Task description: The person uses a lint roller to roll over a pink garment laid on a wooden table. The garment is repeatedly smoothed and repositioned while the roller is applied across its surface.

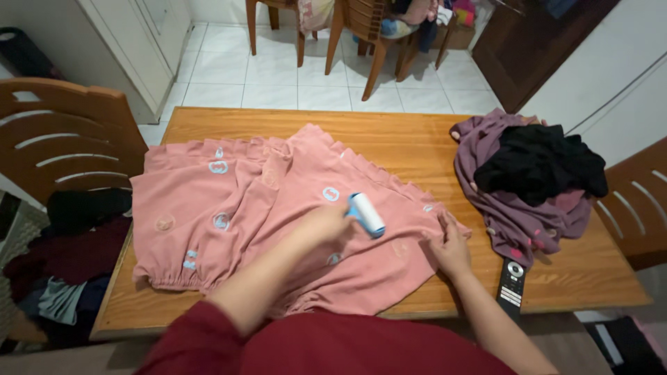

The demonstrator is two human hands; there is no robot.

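A blue-and-white lint roller (pixel 366 214) is clasped in the left grip (pixel 325 223); the pink garment (pixel 229 208) is pressed flat by the spread right grip (pixel 451 248) on the counter (pixel 389 139).

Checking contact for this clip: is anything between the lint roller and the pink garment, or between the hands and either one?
Nothing visible. The left hand holds the lint roller directly on the pink garment; the right hand presses the garment's edge flat on the table.

White tiled floor (pixel 229 66) runs past a white cabinet (pixel 132 42). Wooden chairs (pixel 361 35) stand beyond the wooden table (pixel 389 135). A dark wooden door (pixel 535 48) sits right.
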